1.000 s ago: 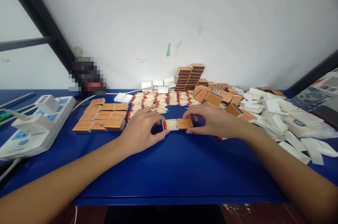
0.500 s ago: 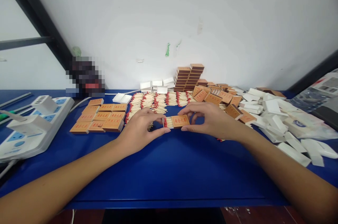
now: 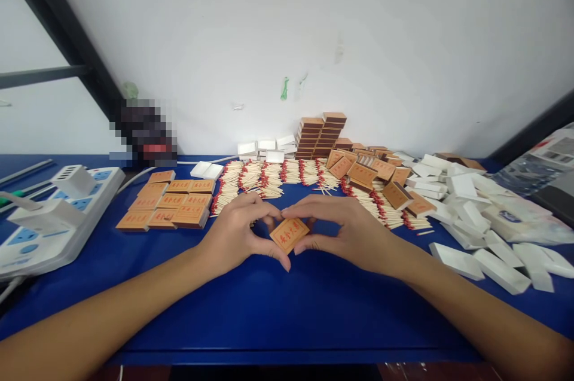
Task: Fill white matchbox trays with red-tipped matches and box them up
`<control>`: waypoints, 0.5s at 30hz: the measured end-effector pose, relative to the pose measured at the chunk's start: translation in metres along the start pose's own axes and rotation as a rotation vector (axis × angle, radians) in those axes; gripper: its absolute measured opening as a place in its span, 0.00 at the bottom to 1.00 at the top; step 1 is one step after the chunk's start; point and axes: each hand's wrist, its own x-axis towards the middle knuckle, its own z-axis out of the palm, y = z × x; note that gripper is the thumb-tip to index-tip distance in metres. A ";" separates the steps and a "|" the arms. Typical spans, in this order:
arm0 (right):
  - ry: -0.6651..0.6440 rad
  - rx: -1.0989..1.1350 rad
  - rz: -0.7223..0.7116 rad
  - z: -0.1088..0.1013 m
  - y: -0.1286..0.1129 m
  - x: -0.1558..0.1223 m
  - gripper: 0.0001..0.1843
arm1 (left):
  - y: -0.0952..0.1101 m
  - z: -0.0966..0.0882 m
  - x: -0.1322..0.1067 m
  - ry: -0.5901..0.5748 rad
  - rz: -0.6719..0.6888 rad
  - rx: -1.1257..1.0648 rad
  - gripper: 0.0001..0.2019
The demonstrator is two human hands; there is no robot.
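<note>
Between my two hands, above the blue table, is an orange matchbox (image 3: 290, 234) with red lettering, held at a tilt. Its tray is pushed in and no matches show. My left hand (image 3: 249, 228) closes on its left end with thumb and fingers. From the other side, my right hand (image 3: 343, 228) pinches the right end, thumb below and fingers above. Just behind the hands lie piles of red-tipped matches (image 3: 271, 177). To the left, several matchboxes (image 3: 174, 200) lie flat in rows.
A tall stack of matchboxes (image 3: 320, 136) stands by the wall, with loose orange sleeves (image 3: 363, 174) beside it. White trays (image 3: 466, 201) are heaped on the right, and a few more (image 3: 268, 148) stand at the back. A power strip (image 3: 58, 219) is at far left on the blue table (image 3: 287, 315).
The matchbox's tray, half out with matches showing, has been slid into the sleeve. The box has tilted and come slightly nearer, and my hands have drawn closer together.
</note>
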 end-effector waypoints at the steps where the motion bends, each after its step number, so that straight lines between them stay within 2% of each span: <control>1: -0.003 -0.005 -0.005 0.000 -0.001 0.000 0.19 | 0.000 0.001 0.000 -0.008 0.009 -0.009 0.30; 5: 0.045 -0.105 0.051 -0.006 0.000 0.000 0.21 | 0.000 0.003 0.001 -0.010 -0.023 0.062 0.21; 8: 0.108 -0.150 0.074 -0.012 0.003 0.000 0.23 | 0.002 -0.009 0.010 -0.017 -0.028 0.171 0.14; 9: 0.127 -0.164 0.076 -0.014 0.004 0.001 0.22 | 0.001 -0.019 0.015 -0.031 -0.031 0.221 0.15; 11: 0.160 -0.222 0.067 -0.016 0.006 0.001 0.19 | -0.004 -0.052 0.027 -0.071 -0.108 0.330 0.17; 15: 0.182 -0.333 0.060 -0.022 0.012 0.003 0.12 | -0.029 -0.145 0.044 -0.196 -0.464 0.525 0.27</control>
